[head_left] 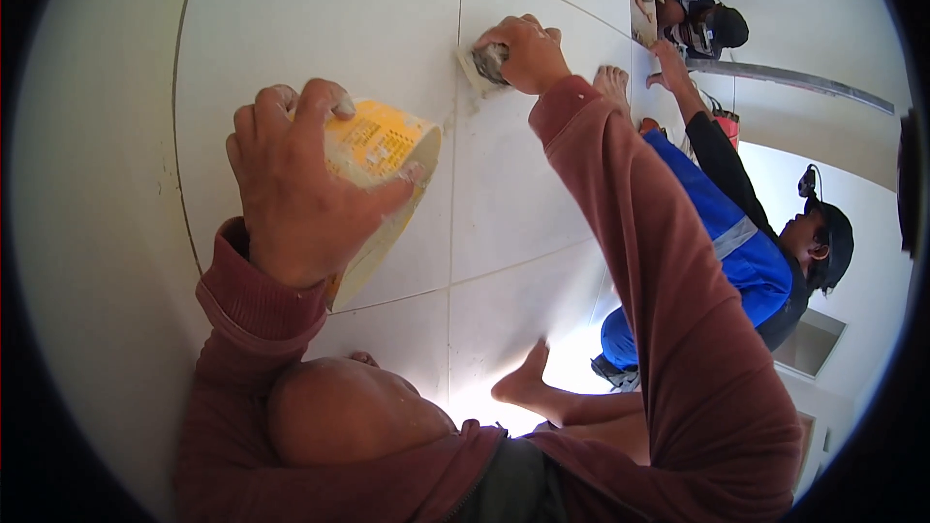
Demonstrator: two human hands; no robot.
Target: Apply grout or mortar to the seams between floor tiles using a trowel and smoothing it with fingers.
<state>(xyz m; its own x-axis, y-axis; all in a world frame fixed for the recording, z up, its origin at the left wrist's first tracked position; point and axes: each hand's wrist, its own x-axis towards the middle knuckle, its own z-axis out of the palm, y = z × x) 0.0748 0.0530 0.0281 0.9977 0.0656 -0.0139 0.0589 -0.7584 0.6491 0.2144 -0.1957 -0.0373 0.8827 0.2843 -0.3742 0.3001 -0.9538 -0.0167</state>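
My left hand [291,184] grips a yellow, cut plastic container [380,140] with pale paste on it, and there is paste on the fingertips. My right hand [528,53] is closed on a small pale spreader with a grey, crumpled lump [491,64], pressed on the white floor tile [320,19] along a thin joint line. Pale smears lie on the tile just below the spreader. The underside of what my right hand holds is hidden.
A co-worker in blue and black [736,252] kneels at the right, a hand reaching forward. Another person [707,24] is at the top right beside a long metal bar [790,77]. A red bucket [725,129] stands behind the nearer person. A wall [107,213] runs along the left.
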